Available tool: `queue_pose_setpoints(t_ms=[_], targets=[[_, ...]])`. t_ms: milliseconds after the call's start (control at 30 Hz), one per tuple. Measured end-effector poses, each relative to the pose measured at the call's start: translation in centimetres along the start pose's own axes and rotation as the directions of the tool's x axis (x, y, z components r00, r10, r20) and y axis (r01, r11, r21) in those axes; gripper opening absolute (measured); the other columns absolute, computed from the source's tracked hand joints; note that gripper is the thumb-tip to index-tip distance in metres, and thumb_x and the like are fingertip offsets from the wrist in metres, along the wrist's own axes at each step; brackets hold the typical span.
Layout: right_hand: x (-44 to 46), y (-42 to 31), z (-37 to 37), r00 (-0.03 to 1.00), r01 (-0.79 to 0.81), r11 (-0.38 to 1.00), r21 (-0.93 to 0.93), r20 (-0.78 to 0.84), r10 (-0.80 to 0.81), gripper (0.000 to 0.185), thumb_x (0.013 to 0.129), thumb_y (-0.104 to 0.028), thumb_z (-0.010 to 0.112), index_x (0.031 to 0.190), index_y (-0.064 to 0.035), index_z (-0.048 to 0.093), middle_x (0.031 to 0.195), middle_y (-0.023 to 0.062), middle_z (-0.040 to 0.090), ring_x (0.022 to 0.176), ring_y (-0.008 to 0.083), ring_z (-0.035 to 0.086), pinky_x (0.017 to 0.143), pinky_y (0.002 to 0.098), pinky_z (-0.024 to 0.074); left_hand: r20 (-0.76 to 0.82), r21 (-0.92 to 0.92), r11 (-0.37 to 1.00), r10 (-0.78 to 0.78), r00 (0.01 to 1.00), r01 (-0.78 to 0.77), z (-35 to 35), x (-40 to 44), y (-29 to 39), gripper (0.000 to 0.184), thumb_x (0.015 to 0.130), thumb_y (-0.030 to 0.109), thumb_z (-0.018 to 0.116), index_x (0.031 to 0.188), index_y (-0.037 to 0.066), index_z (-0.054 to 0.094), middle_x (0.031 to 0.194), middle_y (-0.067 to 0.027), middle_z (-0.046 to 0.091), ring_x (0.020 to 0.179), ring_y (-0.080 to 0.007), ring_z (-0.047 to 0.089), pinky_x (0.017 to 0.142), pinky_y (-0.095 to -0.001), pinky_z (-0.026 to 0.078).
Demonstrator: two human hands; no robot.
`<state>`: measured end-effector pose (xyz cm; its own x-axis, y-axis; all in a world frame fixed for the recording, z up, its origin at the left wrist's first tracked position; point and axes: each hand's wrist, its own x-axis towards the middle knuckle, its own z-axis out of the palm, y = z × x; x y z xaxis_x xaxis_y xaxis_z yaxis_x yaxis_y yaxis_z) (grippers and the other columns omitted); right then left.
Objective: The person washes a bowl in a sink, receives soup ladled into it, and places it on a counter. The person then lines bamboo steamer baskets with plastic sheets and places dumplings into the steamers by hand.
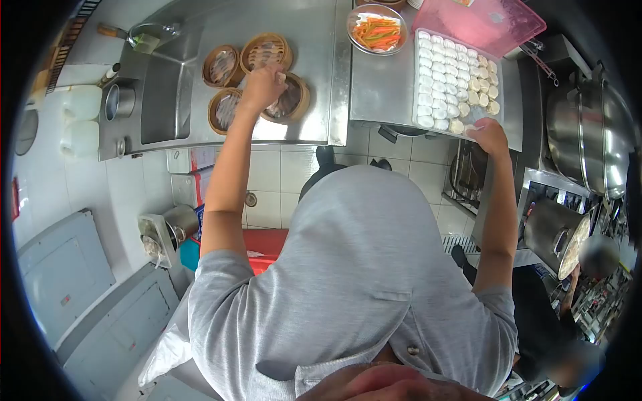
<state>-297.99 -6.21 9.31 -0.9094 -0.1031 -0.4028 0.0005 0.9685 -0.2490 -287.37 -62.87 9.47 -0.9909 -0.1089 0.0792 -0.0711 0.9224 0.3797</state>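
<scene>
My left hand (264, 88) is over the small round bamboo steamers, its fingers closed in a pinch. What they hold, if anything, I cannot make out. Below it is the near right steamer (305, 100), with the far right steamer (289, 52) just beyond and the far left steamer (205, 67) and near left steamer (211, 117) beside them. Thin liners show inside. At the near right corner of a tray (428, 125) filled with rows of white and cream buns (441, 83), my right hand (491, 137) has its fingertips closed on a bun.
A bowl of orange and green strips (376, 33) stands left of the tray, and a pink lid (488, 23) behind it. The sink (164, 100) is at left. Large steel pots (595, 134) are at right, with another person (545, 321) close behind on that side.
</scene>
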Motion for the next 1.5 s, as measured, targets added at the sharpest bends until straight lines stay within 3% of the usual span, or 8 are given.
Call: queue_pose_setpoints(t_ms=[400,467,700,833,933,1067,1167,1500], targets=[[1.9,0.3,0.7,0.996,0.076,0.992,-0.099,0.064,-0.07,0.053,0.062,-0.03,0.082,0.104,-0.0006,0.071,0.101,0.0149,0.072,0.095,0.029,0.069,0.084,0.0368,0.0534,0.02,0.306,0.947,-0.108,0.994,0.096,2.7,-0.3,-0.6,0.054,0.073,0.029,0.084,0.116,0.009,0.058,0.094,-0.0175,0.072,0.09,-0.036,0.07,0.077,-0.0461,0.055],[3.2,1.5,1.7,0.933,0.358,0.914,-0.192,0.034,-0.359,0.042,0.061,-0.03,0.081,0.096,-0.0086,0.072,0.094,0.0102,0.07,0.092,0.0291,0.068,0.081,0.0393,0.0529,0.008,0.349,0.936,-0.047,0.999,0.041,2.9,-0.6,-1.1,0.06,0.073,0.038,0.084,0.118,0.01,0.057,0.091,-0.0174,0.072,0.086,-0.0349,0.071,0.073,-0.0469,0.055],[0.8,0.8,0.0,0.992,0.079,0.992,-0.101,-0.091,-0.089,0.036,0.064,-0.025,0.076,0.097,-0.0109,0.074,0.098,0.012,0.072,0.093,0.0296,0.069,0.084,0.0402,0.054,0.095,0.426,0.904,-0.074,0.993,0.027,2.6,-0.9,0.7,0.069,0.076,0.045,0.081,0.127,0.009,0.053,0.081,-0.0141,0.073,0.078,-0.0328,0.072,0.077,-0.0443,0.054],[1.5,3.6,-0.1,0.98,0.062,0.991,0.119,-0.197,-0.038,0.035,0.067,-0.023,0.076,0.098,-0.007,0.073,0.093,0.0114,0.073,0.084,0.026,0.07,0.077,0.0373,0.0548,0.002,0.248,0.968,-0.04,0.999,0.039,0.1,-1.1,1.6,0.063,0.078,0.044,0.08,0.124,0.006,0.059,0.09,-0.0161,0.074,0.082,-0.0324,0.072,0.076,-0.0437,0.055],[-0.7,2.7,-1.0,0.964,-0.007,0.663,0.749,-0.172,0.204,0.032,0.068,-0.011,0.081,0.098,-0.0041,0.073,0.089,0.0064,0.072,0.076,0.0172,0.068,0.072,0.0288,0.0542,-0.08,-0.188,0.976,-0.125,0.989,0.109,-3.1,-0.7,5.2,0.046,0.09,0.035,0.073,0.123,0.005,0.064,0.099,-0.0147,0.074,0.08,-0.0234,0.072,0.074,-0.0378,0.056],[-5.9,-5.5,-1.1,0.957,0.268,0.422,0.866,-0.291,-0.009,0.029,0.075,-0.002,0.08,0.102,-0.0027,0.07,0.088,0.0012,0.07,0.074,0.0071,0.062,0.068,0.0226,0.0505,0.366,-0.866,0.429,0.191,0.911,0.257,-0.4,-0.3,15.2,0.051,0.1,0.035,0.06,0.139,0.003,0.05,0.121,-0.0099,0.068,0.093,-0.0161,0.069,0.077,-0.0282,0.051],[-9.7,-11.4,-0.1,0.915,0.397,0.248,0.884,-0.358,-0.189,0.029,0.078,-0.004,0.08,0.105,-0.0038,0.069,0.089,-0.0003,0.068,0.076,0.0035,0.06,0.065,0.0212,0.0484,0.506,-0.847,0.36,0.318,0.802,0.392,3.2,-0.9,21.9,0.053,0.103,0.036,0.053,0.145,0.005,0.044,0.127,-0.0133,0.063,0.097,-0.021,0.069,0.083,-0.0324,0.054],[-12.3,-16.8,2.5,0.704,0.71,0.476,0.52,-0.54,-0.461,0.038,0.073,-0.018,0.086,0.105,-0.0051,0.071,0.108,0.0103,0.071,0.091,0.0213,0.068,0.073,0.0321,0.0545,0.563,-0.75,-0.098,0.425,0.709,0.655,5.9,-4.6,19.2,0.043,0.094,0.015,0.067,0.132,0.001,0.054,0.117,-0.0098,0.064,0.103,-0.0209,0.066,0.085,-0.0356,0.056]])
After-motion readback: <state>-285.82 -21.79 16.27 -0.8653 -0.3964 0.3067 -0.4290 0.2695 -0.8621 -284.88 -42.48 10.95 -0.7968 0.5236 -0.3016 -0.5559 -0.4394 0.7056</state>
